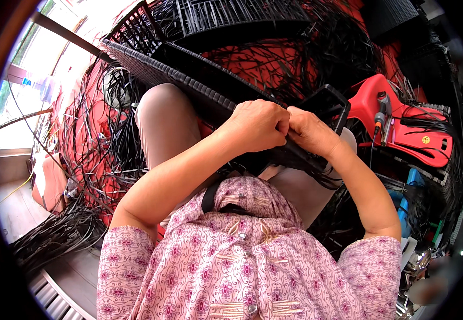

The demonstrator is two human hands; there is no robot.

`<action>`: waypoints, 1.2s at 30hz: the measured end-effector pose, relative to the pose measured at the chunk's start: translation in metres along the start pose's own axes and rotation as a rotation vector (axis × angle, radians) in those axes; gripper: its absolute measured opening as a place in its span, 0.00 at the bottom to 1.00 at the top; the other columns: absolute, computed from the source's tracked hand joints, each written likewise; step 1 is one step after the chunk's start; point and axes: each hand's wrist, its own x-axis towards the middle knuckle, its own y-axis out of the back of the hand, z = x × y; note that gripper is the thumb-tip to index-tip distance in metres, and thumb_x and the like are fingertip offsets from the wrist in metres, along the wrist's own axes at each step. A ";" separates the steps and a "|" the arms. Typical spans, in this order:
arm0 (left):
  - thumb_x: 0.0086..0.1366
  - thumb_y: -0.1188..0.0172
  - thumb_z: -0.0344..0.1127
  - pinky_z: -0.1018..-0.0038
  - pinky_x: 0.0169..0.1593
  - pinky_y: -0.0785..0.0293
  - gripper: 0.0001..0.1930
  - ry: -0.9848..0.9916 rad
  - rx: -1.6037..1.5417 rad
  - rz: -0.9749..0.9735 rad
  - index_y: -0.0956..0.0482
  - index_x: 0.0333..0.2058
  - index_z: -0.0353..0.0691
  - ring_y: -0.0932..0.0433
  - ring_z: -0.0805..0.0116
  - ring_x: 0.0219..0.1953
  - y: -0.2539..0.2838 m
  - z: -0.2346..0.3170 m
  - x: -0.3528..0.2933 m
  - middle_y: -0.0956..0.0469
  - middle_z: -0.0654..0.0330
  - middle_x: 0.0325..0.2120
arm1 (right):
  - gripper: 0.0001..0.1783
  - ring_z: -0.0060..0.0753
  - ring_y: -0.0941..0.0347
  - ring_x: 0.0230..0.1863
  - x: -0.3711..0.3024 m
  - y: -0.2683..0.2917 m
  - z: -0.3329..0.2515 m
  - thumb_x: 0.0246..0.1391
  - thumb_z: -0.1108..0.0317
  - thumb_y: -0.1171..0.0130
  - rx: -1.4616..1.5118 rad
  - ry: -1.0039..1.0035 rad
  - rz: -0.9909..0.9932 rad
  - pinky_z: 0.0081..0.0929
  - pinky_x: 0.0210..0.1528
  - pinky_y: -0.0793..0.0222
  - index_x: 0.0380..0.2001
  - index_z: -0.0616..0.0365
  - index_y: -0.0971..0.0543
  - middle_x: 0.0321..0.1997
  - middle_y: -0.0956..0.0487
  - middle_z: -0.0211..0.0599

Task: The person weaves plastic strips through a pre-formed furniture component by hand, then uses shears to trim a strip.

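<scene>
A long black woven wicker panel [188, 80], ribbed along its edge and bounded by a dark frame, is laid across the person's lap, running from the upper left down to the knees. The left hand [255, 125] and the right hand [310, 130] are closed side by side, touching, on a black flat plastic strand [295, 152] at the panel's near end. Loose black strands [98, 160] are heaped on the red floor around, and a red plastic stool [402, 120] holding a small tool is seen at the right.
</scene>
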 end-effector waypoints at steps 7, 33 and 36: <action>0.50 0.31 0.37 0.63 0.38 0.24 0.08 0.028 -0.031 -0.042 0.18 0.28 0.42 0.18 0.59 0.33 0.005 0.002 -0.001 0.19 0.61 0.27 | 0.08 0.27 0.23 0.29 0.005 0.003 -0.010 0.58 0.74 0.45 0.574 -0.578 -0.010 0.30 0.35 0.23 0.38 0.60 0.17 0.29 0.19 0.32; 0.50 0.26 0.34 0.56 0.58 0.36 0.14 -0.312 0.143 0.580 0.17 0.35 0.43 0.27 0.56 0.48 -0.042 -0.001 -0.059 0.25 0.61 0.42 | 0.05 0.20 0.22 0.23 0.006 -0.022 0.007 0.57 0.67 0.32 1.393 -0.956 -0.247 0.19 0.22 0.28 0.33 0.57 0.14 0.27 0.16 0.28; 0.50 0.26 0.34 0.55 0.59 0.37 0.13 -0.280 0.198 0.593 0.16 0.35 0.43 0.27 0.55 0.49 -0.044 0.006 -0.060 0.25 0.60 0.42 | 0.06 0.21 0.21 0.25 0.006 -0.021 0.001 0.57 0.67 0.32 1.399 -0.935 -0.206 0.18 0.25 0.27 0.34 0.58 0.14 0.28 0.16 0.29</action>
